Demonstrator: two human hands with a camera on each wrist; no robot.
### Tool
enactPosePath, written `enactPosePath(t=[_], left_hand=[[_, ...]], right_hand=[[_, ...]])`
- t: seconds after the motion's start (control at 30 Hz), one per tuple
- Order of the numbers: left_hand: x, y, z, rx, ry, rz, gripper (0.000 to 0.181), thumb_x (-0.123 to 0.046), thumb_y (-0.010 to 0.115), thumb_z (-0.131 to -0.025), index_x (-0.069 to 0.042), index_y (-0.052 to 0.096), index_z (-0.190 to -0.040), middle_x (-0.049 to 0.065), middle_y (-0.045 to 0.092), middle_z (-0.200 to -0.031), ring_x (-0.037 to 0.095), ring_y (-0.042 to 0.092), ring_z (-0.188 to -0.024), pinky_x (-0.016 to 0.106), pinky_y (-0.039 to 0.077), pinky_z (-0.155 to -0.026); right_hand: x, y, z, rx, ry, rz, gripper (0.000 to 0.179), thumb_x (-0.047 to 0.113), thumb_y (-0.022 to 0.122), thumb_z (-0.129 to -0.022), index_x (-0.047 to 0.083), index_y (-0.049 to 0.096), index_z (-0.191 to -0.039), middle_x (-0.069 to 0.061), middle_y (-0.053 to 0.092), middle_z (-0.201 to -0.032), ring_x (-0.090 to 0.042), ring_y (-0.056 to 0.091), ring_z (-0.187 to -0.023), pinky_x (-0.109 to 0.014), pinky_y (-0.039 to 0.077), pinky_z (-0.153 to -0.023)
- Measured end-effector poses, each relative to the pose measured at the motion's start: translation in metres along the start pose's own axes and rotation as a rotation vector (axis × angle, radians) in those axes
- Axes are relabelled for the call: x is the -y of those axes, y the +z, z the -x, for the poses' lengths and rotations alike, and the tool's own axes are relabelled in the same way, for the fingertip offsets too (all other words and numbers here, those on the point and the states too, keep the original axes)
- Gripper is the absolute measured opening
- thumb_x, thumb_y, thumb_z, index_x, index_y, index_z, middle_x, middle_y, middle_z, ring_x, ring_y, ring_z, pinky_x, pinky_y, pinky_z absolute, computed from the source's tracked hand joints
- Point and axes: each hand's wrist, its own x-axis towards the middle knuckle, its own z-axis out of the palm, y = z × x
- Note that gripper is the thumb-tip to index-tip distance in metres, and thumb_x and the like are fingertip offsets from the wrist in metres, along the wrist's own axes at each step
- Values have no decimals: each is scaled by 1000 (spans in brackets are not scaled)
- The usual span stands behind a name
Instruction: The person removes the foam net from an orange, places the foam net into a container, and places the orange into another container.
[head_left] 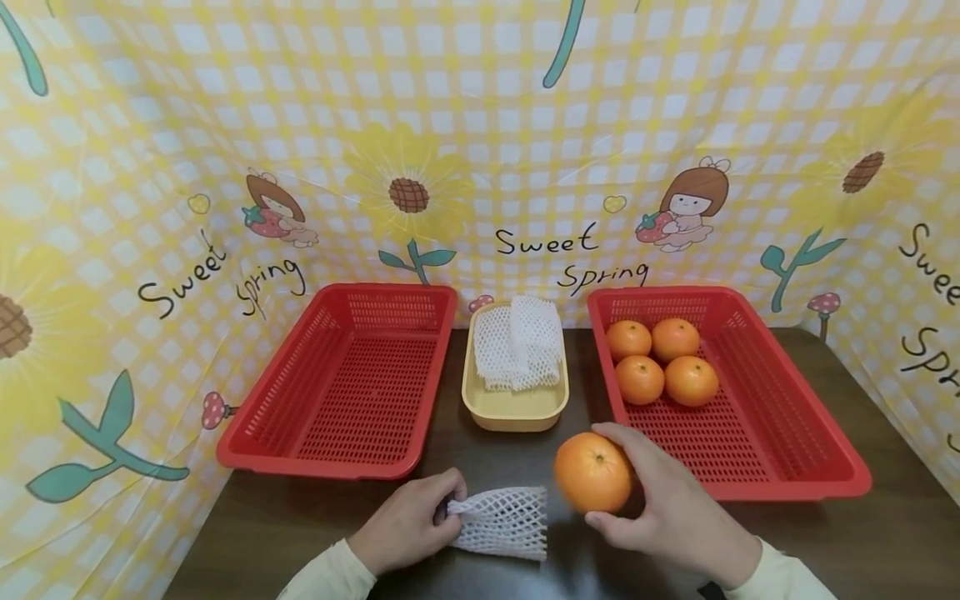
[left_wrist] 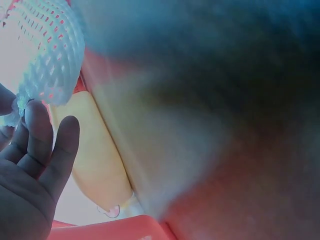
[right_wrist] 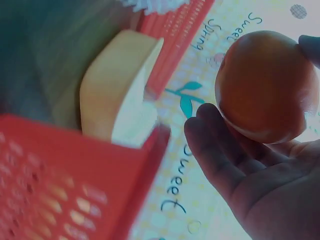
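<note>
My left hand [head_left: 411,518] pinches the gathered end of a white foam net sleeve [head_left: 504,523], whose mesh mouth points right toward the other hand. In the left wrist view the same foam net [left_wrist: 52,55] rises above the fingertips. An orange [head_left: 594,472] sits between the thumb and fingers of my right hand [head_left: 667,508], just right of the net's mouth and apart from it. The right wrist view shows this orange [right_wrist: 267,87] held at the fingers, its far side out of sight.
A red basket [head_left: 787,467] on the right holds several oranges [head_left: 692,381]. Another red basket [head_left: 322,467] stands at the left with its slatted floor bare. Between them is a yellow tub [head_left: 517,417] with more foam nets [head_left: 517,346]. A checked cloth hangs behind.
</note>
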Motion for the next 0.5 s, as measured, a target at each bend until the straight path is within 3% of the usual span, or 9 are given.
enactPosePath(t=[0.3, 0.5], left_hand=[[0, 0, 0, 21, -2, 1, 32, -4, 69, -79, -27, 50, -90, -16, 43, -72, 0, 46, -63, 20, 40, -54], [0, -1, 0, 40, -14, 16, 31, -4, 69, -81, -26, 50, -90, -16, 44, -73, 0, 46, -64, 20, 40, -55]], right_hand=[[-12, -26, -8, -30, 19, 99, 84, 29, 94, -68, 12, 49, -136, 4, 58, -122, -11, 57, -100, -41, 54, -82], [-21, -43, -17, 7, 93, 107, 85, 31, 93, -71, 9, 45, -137, -2, 61, -114, -14, 59, -94, -42, 54, -78]])
